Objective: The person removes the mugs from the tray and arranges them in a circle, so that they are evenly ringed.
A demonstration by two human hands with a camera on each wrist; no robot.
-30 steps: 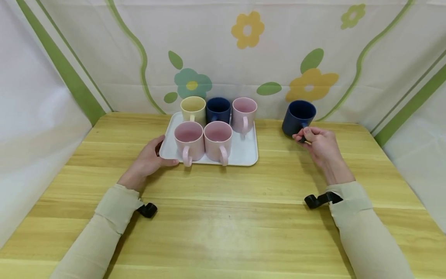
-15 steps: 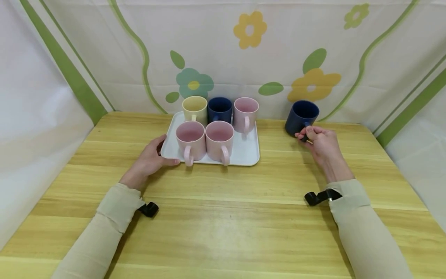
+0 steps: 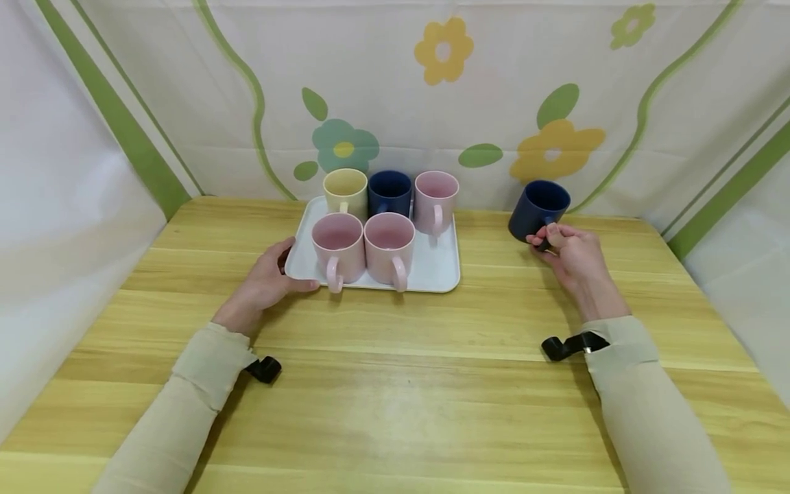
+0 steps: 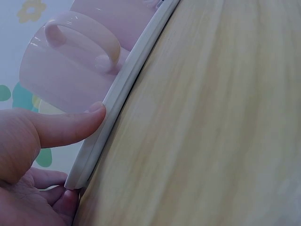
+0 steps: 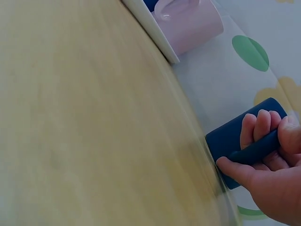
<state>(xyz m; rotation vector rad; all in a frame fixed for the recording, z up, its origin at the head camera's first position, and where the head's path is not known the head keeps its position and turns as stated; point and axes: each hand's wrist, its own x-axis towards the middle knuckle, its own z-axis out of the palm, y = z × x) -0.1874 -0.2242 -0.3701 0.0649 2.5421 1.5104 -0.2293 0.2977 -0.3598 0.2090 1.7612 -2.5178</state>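
At the back right of the table my right hand [image 3: 580, 261] grips a navy blue mug [image 3: 529, 214] by its handle. Fingers pass through the handle and the thumb lies over it in the right wrist view, where the mug's base is close to the tabletop. My left hand [image 3: 262, 280] holds the near left corner of a white tray [image 3: 433, 269], thumb along the front edge and the other fingers at the left side, partly hidden. On the tray stand two pink mugs [image 3: 338, 250] in front; behind are a yellow mug [image 3: 344, 189], another navy mug [image 3: 389, 192] and a third pink mug [image 3: 435, 206].
The tray lies on a wooden table [image 3: 395, 384] near its back edge. Behind hangs a white curtain [image 3: 395, 89] with printed flowers, close behind the back row of mugs. Both wrists carry a black camera mount [image 3: 265, 370].
The navy mug in my right hand has shifted slightly right and leans a little more. My left hand stays at the tray corner, and the tray's mugs have not moved.
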